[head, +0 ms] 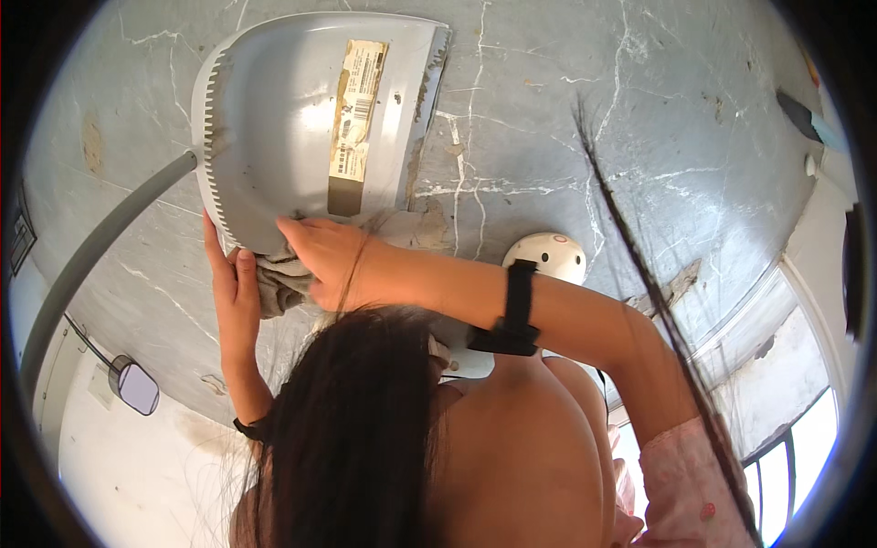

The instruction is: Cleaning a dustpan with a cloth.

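A grey plastic dustpan [288, 123] with a toothed rim, a long grey handle [103, 233] and a torn, stained label lies on the floor. My left hand [235, 288] is at the dustpan's lower left edge, its fingers going behind the rim and its thumb beside a crumpled grey-brown cloth [279, 281]. On the other side of the cloth, my right hand [332, 260] holds it against the lower edge of the pan. Part of the cloth is hidden under the right hand.
Marbled grey floor [534, 123] with white veins and worn patches surrounds the pan. A cream-coloured rounded object [548, 255] with dark spots sits behind my right forearm. Long dark hair [356, 425] covers part of the lower view. White walls stand at the lower left and right.
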`<state>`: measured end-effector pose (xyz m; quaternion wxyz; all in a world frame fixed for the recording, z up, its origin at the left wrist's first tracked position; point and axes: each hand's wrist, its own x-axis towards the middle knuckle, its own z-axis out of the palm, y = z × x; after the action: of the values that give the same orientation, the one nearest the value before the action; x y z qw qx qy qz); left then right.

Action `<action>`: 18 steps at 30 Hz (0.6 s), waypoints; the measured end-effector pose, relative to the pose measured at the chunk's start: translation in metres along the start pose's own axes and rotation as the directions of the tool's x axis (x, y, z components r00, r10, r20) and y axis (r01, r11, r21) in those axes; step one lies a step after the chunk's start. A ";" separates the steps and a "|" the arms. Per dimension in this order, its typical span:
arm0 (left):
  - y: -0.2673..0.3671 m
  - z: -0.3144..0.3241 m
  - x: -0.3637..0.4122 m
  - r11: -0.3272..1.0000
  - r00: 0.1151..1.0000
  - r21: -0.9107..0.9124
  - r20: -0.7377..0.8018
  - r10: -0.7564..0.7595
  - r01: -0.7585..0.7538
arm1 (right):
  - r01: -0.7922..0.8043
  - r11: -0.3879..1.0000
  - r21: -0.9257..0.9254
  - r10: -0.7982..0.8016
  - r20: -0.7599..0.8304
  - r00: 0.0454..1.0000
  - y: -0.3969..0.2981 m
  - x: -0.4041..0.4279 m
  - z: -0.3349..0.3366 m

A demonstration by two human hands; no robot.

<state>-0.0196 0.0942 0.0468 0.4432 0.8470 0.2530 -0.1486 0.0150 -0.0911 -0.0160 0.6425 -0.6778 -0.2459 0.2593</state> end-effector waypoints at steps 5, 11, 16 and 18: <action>-0.005 -0.002 0.002 0.998 0.998 0.058 0.049 -0.036 0.033 | -0.168 0.936 0.310 0.125 0.155 0.980 0.007 0.042 0.011; 0.021 0.008 0.003 0.973 0.999 0.231 0.045 -0.030 0.019 | -0.088 0.986 0.143 0.085 0.033 0.996 0.010 0.031 0.011; 0.018 0.001 -0.001 0.964 0.998 0.266 0.060 -0.020 0.004 | -0.206 0.970 -0.131 0.237 0.295 0.926 0.005 0.012 -0.026; 0.016 0.006 0.000 0.957 0.997 0.278 0.023 0.075 -0.079 | -0.171 0.974 -0.151 0.203 0.235 0.951 0.003 0.009 -0.025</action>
<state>-0.0110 0.0813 0.0543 0.3263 0.9094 0.1937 -0.1703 0.0382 -0.1036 -0.0179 0.5339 -0.7003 -0.2755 0.3856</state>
